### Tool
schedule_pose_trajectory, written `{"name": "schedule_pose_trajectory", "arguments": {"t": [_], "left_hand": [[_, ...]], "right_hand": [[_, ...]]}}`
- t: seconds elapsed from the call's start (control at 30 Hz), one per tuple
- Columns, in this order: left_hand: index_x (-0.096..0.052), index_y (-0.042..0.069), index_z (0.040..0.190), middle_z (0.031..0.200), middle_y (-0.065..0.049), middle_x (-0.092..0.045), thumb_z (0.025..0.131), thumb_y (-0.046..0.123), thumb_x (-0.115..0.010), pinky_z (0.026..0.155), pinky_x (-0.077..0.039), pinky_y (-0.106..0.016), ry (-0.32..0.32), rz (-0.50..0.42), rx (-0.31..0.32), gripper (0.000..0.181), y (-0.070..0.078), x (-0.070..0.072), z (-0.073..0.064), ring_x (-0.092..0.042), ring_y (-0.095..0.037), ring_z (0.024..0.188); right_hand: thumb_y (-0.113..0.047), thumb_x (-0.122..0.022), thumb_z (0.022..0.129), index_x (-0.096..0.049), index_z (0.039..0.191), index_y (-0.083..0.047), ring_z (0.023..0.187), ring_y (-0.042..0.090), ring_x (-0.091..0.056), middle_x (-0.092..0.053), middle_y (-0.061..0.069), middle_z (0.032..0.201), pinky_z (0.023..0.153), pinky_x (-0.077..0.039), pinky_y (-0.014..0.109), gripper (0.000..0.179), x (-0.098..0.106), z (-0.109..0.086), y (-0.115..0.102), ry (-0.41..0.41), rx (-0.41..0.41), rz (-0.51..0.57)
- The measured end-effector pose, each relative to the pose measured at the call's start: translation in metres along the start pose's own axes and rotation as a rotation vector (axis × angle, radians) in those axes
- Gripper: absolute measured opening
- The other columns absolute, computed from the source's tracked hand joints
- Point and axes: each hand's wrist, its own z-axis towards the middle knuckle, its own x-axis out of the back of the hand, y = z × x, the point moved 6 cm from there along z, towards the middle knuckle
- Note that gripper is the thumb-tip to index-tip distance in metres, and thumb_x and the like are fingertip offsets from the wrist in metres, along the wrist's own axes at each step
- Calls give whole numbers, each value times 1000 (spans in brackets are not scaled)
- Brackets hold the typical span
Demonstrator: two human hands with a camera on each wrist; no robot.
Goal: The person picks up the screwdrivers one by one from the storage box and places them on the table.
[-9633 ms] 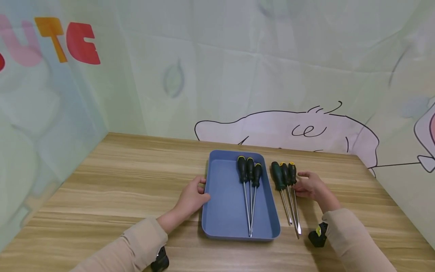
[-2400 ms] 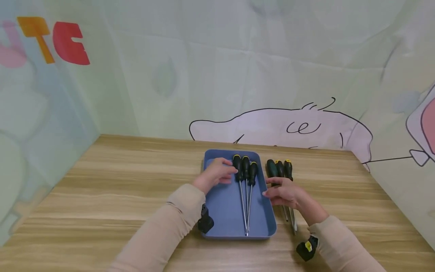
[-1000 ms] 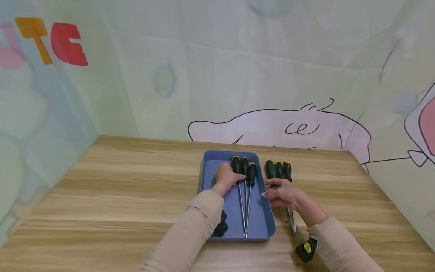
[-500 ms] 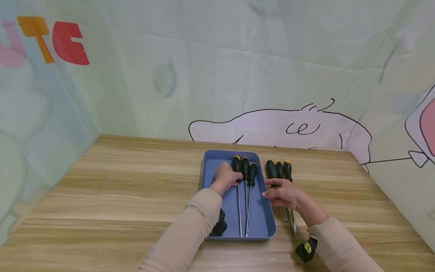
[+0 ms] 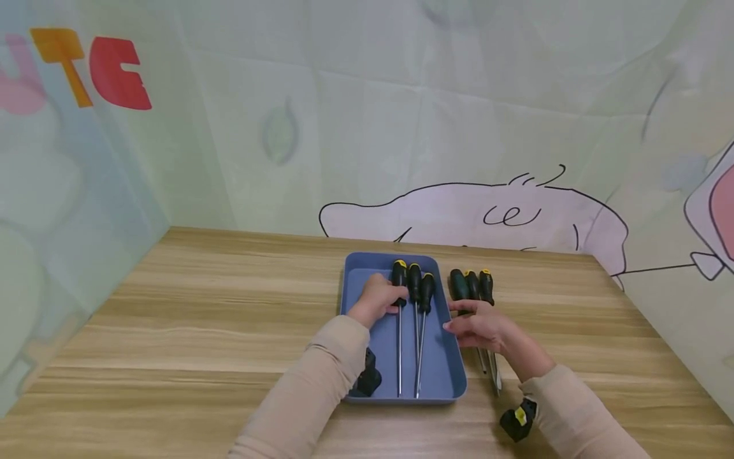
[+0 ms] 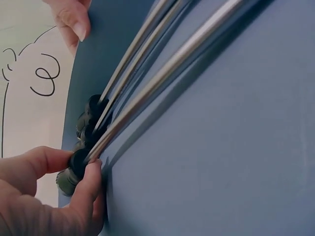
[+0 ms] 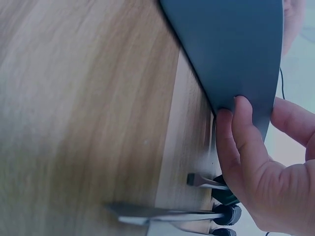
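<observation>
A blue tray [image 5: 438, 366] holds three long screwdrivers with black, yellow-ended handles. My left hand [image 5: 378, 298] reaches into it and pinches the leftmost screwdriver [image 5: 399, 350] where handle meets shaft. In the left wrist view, thumb and finger close on that dark handle's collar [image 6: 78, 162]. Two other screwdrivers [image 5: 427, 290] lie just right of it, their shafts converging near the tips. My right hand [image 5: 480, 326] grips the tray's right wall. The right wrist view has fingertips [image 7: 241, 105] against the wall's outer face and another digit at the rim.
Three more screwdrivers [image 5: 459, 285] lie on the wooden table [image 5: 229, 306] right of the tray, partly under my right hand. Flat blades [image 7: 199, 180] show in the right wrist view. A printed cloth [image 5: 367, 127] stands behind the table.
My left hand has gone from the tray's left wall to the leftmost screwdriver, whose tip has swung left, apart from the others. My right hand has moved from the loose screwdrivers to the tray wall.
</observation>
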Motion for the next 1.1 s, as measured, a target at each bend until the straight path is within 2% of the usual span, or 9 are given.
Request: {"name": "schedule_pose_trajectory", "arguments": {"t": [0.17, 0.43, 0.63, 0.8, 0.93, 1.1], "left_hand": [[-53, -15, 109, 105, -24, -57, 76, -3, -60, 57, -54, -24, -12, -37, 45, 35, -1, 2, -1, -63, -23, 79], [-53, -12, 113, 108, -23, -57, 79, -1, -59, 66, -54, -27, -21, -73, 97, 36, -3, 6, 0, -61, -21, 81], [-52, -12, 114, 105, -23, -58, 79, -1, -59, 67, -54, -28, -6, -68, 77, 37, 1, 10, -1, -60, -19, 77], [-54, -11, 112, 101, -21, -59, 80, 0, -59, 63, -54, -25, -14, -60, 49, 35, 7, 12, -3, -59, -16, 71], [-52, -11, 118, 105, -23, -59, 81, 0, -59, 62, -53, -24, -22, -57, 37, 39, 12, 14, -5, -59, -18, 75], [-52, -9, 120, 108, -23, -58, 83, 2, -60, 68, -54, -27, -33, -45, 45, 39, 15, 16, -7, -60, -21, 83]], "right_hand": [[7, -56, 85, -24, 137, 12, 78, 16, -59, -56, 9, 90, 72, -53, 35, 61, 0, -1, 0, 5, -11, -3], [7, -56, 86, -24, 137, 12, 79, 17, -59, -55, 11, 94, 73, -53, 36, 60, 0, -2, 0, 4, -14, -10], [6, -56, 86, -24, 137, 12, 80, 17, -59, -55, 11, 93, 73, -53, 36, 61, -1, -2, -1, 1, -12, -10], [5, -56, 86, -24, 137, 12, 81, 17, -59, -54, 12, 95, 74, -53, 36, 61, -1, -2, 0, 12, -19, -18], [5, -57, 85, -25, 137, 12, 80, 17, -59, -55, 11, 94, 73, -53, 35, 61, -1, -2, 0, 18, -18, -23], [6, -56, 85, -24, 137, 12, 79, 16, -59, -57, 9, 91, 72, -53, 35, 61, 0, -2, 0, 11, -11, -16]]}}
